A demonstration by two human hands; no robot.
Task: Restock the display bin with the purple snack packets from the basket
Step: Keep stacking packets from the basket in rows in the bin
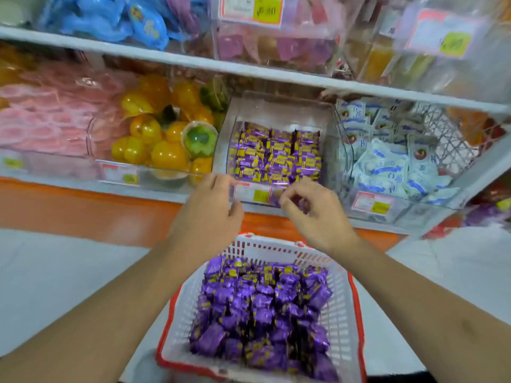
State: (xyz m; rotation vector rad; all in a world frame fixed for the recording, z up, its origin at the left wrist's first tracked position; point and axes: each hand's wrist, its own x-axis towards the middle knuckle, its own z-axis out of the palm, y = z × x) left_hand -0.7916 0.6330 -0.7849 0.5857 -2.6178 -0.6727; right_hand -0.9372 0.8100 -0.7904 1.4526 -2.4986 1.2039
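Hovering empty-fingered: left hand (pixel 210 214), right hand (pixel 312 208).

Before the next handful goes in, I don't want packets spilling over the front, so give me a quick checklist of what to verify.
1. Display bin has room at the back: ok, clear space behind the rows.
2. Basket still holds purple packets: ok, well stocked.
3. Left hand free: ok, fingers relaxed, nothing held.
4. Right hand free: cannot tell, fingers curled, possibly pinching something small.
5. Price label on the bin front unobstructed: not ok, hands partly cover it.
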